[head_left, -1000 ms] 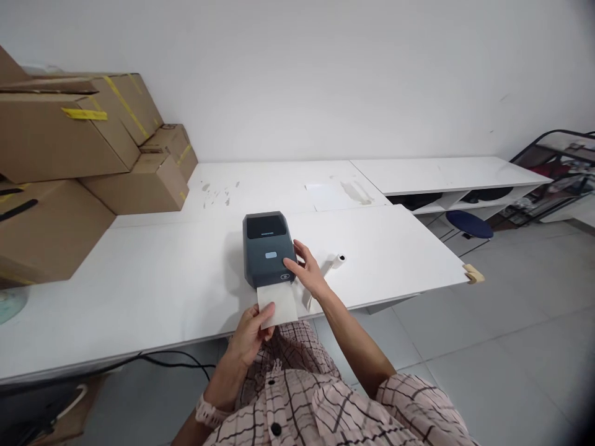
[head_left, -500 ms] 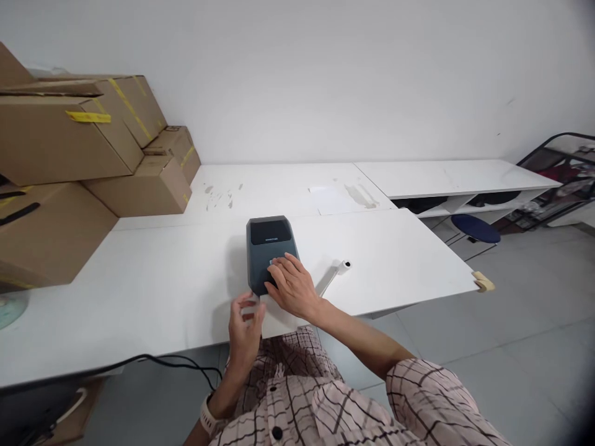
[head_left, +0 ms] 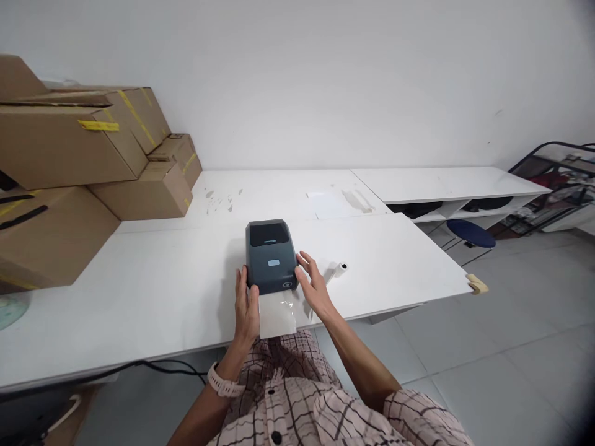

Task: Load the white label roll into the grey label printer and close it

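A dark grey label printer (head_left: 272, 254) stands on the white table, its lid down. From its front slot a strip of whitish label paper (head_left: 277, 316) hangs out over the table edge. My left hand (head_left: 246, 306) holds the printer's left side, fingers along the wall and thumb by the front corner. Against the right side rests my right hand (head_left: 315, 285), its thumb near the front right corner, so the printer sits between both hands. Just right of that hand lies a small white roll (head_left: 341, 269) with a loose tail, partly hidden by the hand.
Cardboard boxes (head_left: 60, 145) with yellow tape are stacked at the left. A sheet of paper (head_left: 325, 204) lies towards the back of the table (head_left: 153, 285). Black cables (head_left: 162, 365) run below the front edge. A blue stool (head_left: 471, 232) stands at the right.
My right hand has come off the printer's top to its right side. My left hand has moved up onto the left side. The protruding label strip is now uncovered.
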The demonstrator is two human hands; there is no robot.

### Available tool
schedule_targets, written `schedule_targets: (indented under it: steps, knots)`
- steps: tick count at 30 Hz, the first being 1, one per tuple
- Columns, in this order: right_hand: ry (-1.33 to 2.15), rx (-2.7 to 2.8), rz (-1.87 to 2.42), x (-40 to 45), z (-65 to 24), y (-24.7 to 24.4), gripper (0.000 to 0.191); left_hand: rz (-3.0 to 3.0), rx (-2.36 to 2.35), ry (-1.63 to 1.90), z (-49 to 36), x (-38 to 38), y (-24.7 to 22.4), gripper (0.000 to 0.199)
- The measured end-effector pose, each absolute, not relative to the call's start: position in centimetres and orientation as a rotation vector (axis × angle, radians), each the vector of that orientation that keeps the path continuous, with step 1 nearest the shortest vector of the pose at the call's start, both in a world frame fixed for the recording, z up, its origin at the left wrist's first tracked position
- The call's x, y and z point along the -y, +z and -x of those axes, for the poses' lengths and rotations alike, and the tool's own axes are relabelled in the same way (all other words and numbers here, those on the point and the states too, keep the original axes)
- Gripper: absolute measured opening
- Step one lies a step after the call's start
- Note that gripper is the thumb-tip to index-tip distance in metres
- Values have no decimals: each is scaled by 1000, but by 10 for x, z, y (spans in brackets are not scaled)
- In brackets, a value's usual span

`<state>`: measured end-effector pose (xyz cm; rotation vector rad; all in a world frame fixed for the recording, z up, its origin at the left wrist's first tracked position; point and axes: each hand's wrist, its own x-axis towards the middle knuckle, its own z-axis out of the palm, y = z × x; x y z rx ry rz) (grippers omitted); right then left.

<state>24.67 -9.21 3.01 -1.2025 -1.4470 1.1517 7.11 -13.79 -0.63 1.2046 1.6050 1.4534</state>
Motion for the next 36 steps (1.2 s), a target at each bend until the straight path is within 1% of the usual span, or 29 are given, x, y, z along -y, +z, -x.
schedule_targets:
  steps: [5,10,12,14,16,18,20,22,26,29,31,33,34,36]
  knots:
    - [1196,1345,1169,89,-247,39,53,-1284,-1616,1505,-64,135,-2,60]
    - [1032,1451,1032,72,-250,74,48,-1363,-1445,1714,-47,108,32,54]
    - [930,1563,989,57,-243,93,51,-1303,-1315,1767,-37,87,49,54]
    - [807,1678,951,37,-231,111,59,-1282,-1276,1755,-26,65,57,54]
    - [665,1748,916,14,-216,123,68,-1288,-1404,1648,-18,46,55,56]
    - [561,1767,905,-12,-203,132,75,-1314,-1659,1430,-13,34,45,55]
    - [537,1773,922,-39,-194,138,77,-1387,-1868,1174,-13,30,32,58]
    - [549,1786,947,-63,-189,144,79,-1457,-1980,965,-16,31,23,61]
    - [505,1816,1000,-90,-185,155,81,-1474,-2074,731,-21,34,27,56]
    - [269,1839,962,-80,-186,159,73,-1456,-2095,633,-21,31,34,54]
    - [149,1919,881,-65,-190,157,59,-1446,-2100,611,-21,29,36,54]
    - [170,2125,812,-53,-196,147,44,-1456,-2099,616,-22,27,34,55]
    - [221,2263,801,-50,-198,140,41,-1467,-2098,618,-22,26,33,55]
    - [355,2539,853,-51,-200,123,44,-1504,-2097,605,-23,25,32,53]
